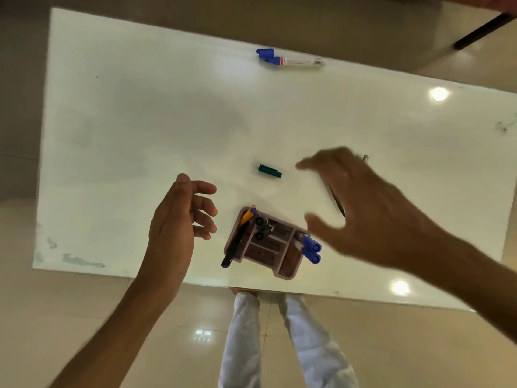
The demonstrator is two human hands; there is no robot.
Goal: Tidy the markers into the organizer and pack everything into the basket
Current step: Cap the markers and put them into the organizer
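A pink organizer [282, 264] stands near the front edge of the white table [140, 135]. It holds two blue-capped markers [310, 249] on its right side, dark-capped markers in the middle and a yellow pen and a dark pen on its left. A green marker cap [269, 171] lies just beyond it. A white marker with a blue cap [291, 59] lies at the far edge. My left hand [179, 219] hovers open to the left of the organizer. My right hand [363, 208], blurred, is spread open to its right and partly covers a thin dark pen [337, 201].
The table's front edge runs just below the organizer, with my legs in white trousers [279, 340] and tiled floor beneath. A dark table leg [484, 32] shows at the top right. No basket is in view.
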